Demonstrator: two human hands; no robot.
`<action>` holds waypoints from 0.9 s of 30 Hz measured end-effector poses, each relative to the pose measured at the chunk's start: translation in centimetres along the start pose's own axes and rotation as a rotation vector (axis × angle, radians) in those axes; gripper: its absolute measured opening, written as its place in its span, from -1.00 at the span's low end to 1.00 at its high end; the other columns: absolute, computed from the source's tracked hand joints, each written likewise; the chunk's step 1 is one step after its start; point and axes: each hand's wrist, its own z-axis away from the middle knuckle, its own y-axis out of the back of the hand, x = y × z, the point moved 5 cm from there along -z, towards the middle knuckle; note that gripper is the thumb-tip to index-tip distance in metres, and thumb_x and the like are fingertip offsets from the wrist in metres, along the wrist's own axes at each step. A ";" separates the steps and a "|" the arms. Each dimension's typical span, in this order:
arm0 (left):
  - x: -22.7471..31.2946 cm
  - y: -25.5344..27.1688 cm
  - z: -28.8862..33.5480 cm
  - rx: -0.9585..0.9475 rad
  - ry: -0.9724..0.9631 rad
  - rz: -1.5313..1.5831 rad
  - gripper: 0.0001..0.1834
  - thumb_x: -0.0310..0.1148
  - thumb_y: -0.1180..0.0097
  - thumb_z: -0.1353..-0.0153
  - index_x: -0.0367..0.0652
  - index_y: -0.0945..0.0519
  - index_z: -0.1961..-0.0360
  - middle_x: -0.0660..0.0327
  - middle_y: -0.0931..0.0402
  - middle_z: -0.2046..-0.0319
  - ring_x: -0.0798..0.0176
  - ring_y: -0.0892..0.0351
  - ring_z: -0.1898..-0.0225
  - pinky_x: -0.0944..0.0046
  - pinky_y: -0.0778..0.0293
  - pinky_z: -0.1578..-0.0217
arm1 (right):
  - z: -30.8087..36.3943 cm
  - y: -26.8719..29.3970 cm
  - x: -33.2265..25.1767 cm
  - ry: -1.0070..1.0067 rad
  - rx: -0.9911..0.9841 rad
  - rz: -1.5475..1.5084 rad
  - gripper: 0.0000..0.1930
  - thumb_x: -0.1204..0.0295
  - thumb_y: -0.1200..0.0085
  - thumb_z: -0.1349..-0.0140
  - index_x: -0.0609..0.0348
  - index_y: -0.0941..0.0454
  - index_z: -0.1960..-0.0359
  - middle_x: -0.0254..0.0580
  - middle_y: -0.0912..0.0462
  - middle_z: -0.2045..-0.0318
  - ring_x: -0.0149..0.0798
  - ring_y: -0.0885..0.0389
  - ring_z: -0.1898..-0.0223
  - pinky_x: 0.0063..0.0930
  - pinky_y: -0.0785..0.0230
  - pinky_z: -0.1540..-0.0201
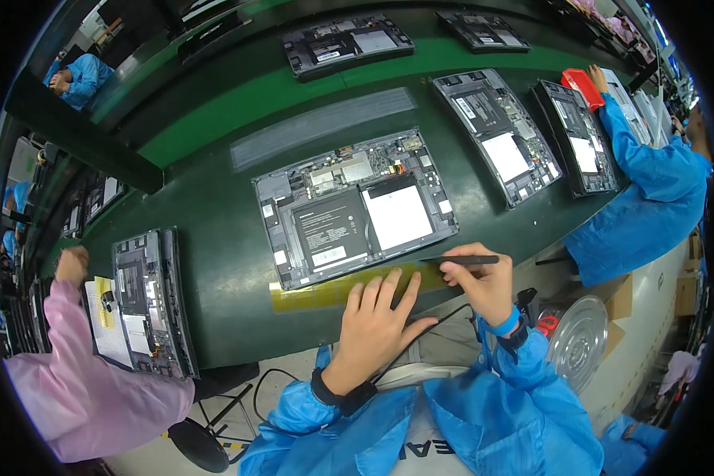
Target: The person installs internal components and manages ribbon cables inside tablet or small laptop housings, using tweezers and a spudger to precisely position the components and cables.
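An opened tablet lies in front of me, its black battery, white panel and circuit boards exposed. Along its near edge runs a strip of yellow translucent tape on the table. My left hand rests with fingers spread, fingertips on the yellow strip. Pinched in my right hand is a pair of dark tweezers; the tip points left, over the right end of the strip. A blue band and a dark strap circle my right wrist.
More opened tablets stand right, far back and left. A grey strip lies behind mine. A co-worker's pink sleeve is at left, another's blue sleeve at right, by a red tray.
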 end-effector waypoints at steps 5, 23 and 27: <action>-0.2 0.2 -0.3 -0.002 -0.003 0.013 -0.26 0.22 -0.30 -0.21 -0.12 -0.64 -0.22 0.05 -0.55 -0.12 0.02 -0.51 -0.07 -0.01 -0.44 -0.11 | 0.0 -1.2 -2.2 0.158 -0.052 0.175 -0.86 0.60 -0.35 -0.28 0.32 -0.74 0.14 -0.22 -0.77 0.36 -0.48 -0.71 0.33 -0.58 -0.54 0.27; -5.7 6.6 -3.4 0.014 -0.085 0.078 -0.42 -0.33 -0.42 -0.14 -0.10 -0.64 -0.24 0.07 -0.53 -0.03 0.00 -0.50 0.05 0.05 -0.51 0.04 | -6.6 1.5 -8.2 0.411 -0.295 0.114 -0.75 0.51 -0.49 -0.13 0.29 -0.80 0.16 -0.05 -0.82 0.28 -0.31 -0.77 0.23 -0.45 -0.55 0.10; -8.0 7.0 -4.5 -0.087 -0.129 -0.041 -0.47 -0.16 -0.35 -0.23 -0.04 -0.67 -0.23 0.12 -0.52 -0.07 0.03 -0.47 0.01 0.06 -0.44 0.00 | -10.2 -0.7 -7.3 0.321 -0.333 0.016 -0.76 0.49 -0.49 -0.12 0.29 -0.81 0.18 -0.10 -0.80 0.33 -0.31 -0.73 0.21 -0.39 -0.52 -0.03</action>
